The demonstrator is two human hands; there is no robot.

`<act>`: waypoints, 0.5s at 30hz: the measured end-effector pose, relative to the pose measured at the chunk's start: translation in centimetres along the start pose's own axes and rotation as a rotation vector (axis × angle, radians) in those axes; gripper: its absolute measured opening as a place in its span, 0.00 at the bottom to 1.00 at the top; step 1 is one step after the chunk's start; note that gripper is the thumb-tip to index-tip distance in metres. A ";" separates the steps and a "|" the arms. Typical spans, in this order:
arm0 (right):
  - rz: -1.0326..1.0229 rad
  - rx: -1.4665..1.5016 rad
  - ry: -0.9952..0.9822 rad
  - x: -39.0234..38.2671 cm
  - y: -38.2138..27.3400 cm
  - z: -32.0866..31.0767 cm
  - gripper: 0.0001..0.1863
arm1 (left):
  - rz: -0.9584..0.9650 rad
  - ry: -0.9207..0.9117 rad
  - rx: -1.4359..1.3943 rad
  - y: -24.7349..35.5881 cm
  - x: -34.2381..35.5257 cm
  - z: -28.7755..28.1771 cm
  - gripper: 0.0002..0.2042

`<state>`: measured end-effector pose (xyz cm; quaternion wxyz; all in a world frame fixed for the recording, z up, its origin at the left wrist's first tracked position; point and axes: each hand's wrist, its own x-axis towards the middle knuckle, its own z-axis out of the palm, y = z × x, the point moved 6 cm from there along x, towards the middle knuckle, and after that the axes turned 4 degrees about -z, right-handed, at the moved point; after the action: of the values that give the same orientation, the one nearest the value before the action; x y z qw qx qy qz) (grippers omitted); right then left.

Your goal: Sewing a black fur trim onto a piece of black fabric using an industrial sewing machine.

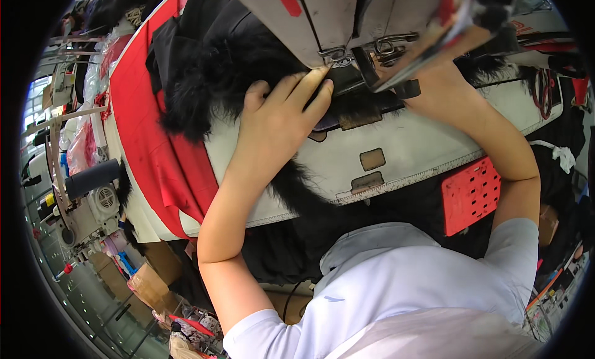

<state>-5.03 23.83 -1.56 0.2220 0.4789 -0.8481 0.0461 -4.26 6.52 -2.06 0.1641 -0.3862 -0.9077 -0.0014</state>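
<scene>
A sewing machine with a pale head stands over the worktable. Black furry fabric lies bunched left of its needle area, and a strip of the fur trails toward the table's front edge. My left hand rests on the fur with its fingers spread, the fingertips close to the machine's presser area. Beyond the machine head, my right hand reaches in from the right. The machine hides its fingers, so whether they grip the fabric does not show.
Red cloth drapes over the left of the white table, and a ruler strip follows its front edge. A red perforated panel sits below the edge at right. Red-handled scissors lie farther right. Another machine stands at left.
</scene>
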 end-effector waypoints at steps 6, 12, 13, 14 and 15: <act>0.005 0.009 -0.039 0.0 -0.2 0.4 0.04 | -0.011 0.025 -0.035 -0.2 -0.2 -0.1 0.17; 0.022 -0.003 -0.039 0.2 -0.1 0.2 0.05 | -0.055 0.017 -0.043 -0.1 0.1 -0.1 0.18; 0.037 0.004 -0.059 0.2 0.1 0.3 0.05 | -0.079 -0.015 -0.065 -0.3 0.2 -0.1 0.18; 0.039 0.003 -0.058 0.2 0.1 0.4 0.05 | -0.103 -0.046 -0.086 -0.4 0.2 0.0 0.18; 0.045 0.006 -0.057 0.2 0.2 0.6 0.05 | -0.112 -0.034 -0.089 -0.6 0.2 0.1 0.19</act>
<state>-5.48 23.58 -1.94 0.1953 0.4614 -0.8645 0.0402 -4.83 6.27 -2.00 0.1312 -0.3418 -0.9295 -0.0443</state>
